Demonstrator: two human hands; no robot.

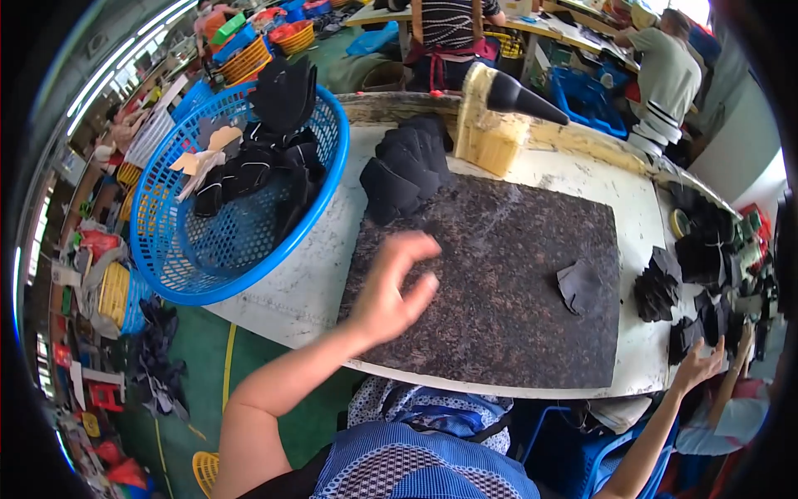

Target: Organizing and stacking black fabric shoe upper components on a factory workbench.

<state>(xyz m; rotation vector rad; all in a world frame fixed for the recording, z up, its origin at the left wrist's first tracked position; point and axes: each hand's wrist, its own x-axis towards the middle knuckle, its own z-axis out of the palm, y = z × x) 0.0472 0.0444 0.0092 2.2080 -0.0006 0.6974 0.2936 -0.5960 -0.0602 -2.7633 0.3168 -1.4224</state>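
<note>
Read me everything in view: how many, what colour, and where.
basket: one, blue, bench's left end
cut pieces: many, black, basket, mat, bench
mat: one, dark brown, bench centre
container: one, yellowish, bench's far edge
cone: one, black, by container
bench: one, whitish, centre
floor: one, green, below
coworkers: at least three, varied clothes, around bench
other baskets: several, mixed, background
left hand: one, bare, over mat
right hand: one, bare, near right pieces

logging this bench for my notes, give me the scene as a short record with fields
left hand: open, nothing visible in it, over the dark mat
right hand: near black pieces at the right; contact unclear
on mat, right part: one loose black piece
mat's far left corner: fanned black pieces
left: blue basket holding black pieces
behind mat: yellowish block, black cone
</note>
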